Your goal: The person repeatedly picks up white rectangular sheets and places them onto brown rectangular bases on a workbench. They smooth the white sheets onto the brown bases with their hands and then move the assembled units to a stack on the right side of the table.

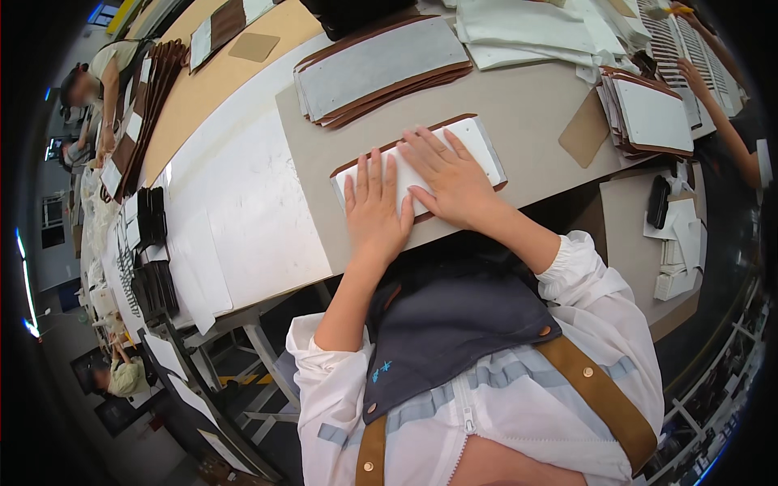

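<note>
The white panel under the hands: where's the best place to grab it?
Probably the two short ends of the white panel, coming from left and right: it's long, lies flat on the grey tabletop, and its ends show past the hands.

Panel [480, 144] mid-frame's white with brown edges, on a greyish-beige mat [535, 117]; lower down there's a navy apron [458, 332], mustardy-brown straps [604, 393], white jacket [612, 336] with grey-blue stripes.

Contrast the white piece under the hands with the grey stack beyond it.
The white piece lies under the left hand and right hand; no hand touches the grey stack. The grey stack is a thick pile; the white piece is much thinner. Both show brown edges and lie on the beige tabletop.
</note>
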`<state>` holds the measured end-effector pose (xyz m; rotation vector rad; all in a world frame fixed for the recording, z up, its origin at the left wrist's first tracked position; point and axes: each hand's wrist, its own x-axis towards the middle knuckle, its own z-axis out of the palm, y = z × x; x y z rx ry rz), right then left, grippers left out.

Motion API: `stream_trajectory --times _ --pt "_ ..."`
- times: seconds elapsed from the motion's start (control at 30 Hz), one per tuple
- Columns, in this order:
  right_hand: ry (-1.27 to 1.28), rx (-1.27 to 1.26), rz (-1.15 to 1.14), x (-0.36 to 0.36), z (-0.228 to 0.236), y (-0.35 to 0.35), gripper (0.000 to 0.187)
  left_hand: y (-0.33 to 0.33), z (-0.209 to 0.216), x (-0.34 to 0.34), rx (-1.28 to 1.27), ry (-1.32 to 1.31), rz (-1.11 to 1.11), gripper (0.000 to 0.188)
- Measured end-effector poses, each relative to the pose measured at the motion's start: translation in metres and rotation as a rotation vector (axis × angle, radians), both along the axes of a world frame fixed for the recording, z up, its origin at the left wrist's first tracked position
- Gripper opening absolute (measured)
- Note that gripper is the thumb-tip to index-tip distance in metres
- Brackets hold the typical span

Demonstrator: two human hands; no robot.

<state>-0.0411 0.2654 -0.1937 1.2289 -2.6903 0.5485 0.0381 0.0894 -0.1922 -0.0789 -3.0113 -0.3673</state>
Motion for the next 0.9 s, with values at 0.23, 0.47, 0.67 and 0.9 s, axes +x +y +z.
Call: stream_trajectory --times 0.23,0.47,0.67,0.9 --pt "-0.032 -0.022 -0.187 -0.008 0.002 0.026 0.085 -0.012 0.003 0.008 -0.074 0.031 0.021 0.080" --pt "-0.765 -1.347 -0.284 -0.024 -0.010 0.067 0.049 -0.034 -0.018 -0.001 0.231 0.133 0.035 0.078" --pt "-0.809 -1.348 -0.420 -0.017 -0.008 0.097 0.039 -0.047 0.028 -0.059 0.217 -0.044 0.108 0.035" --pt "-0.792 -1.135 -0.385 -0.002 0.004 0.087 0.034 -0.051 0.071 -0.059 0.355 0.291 -0.166 0.012"
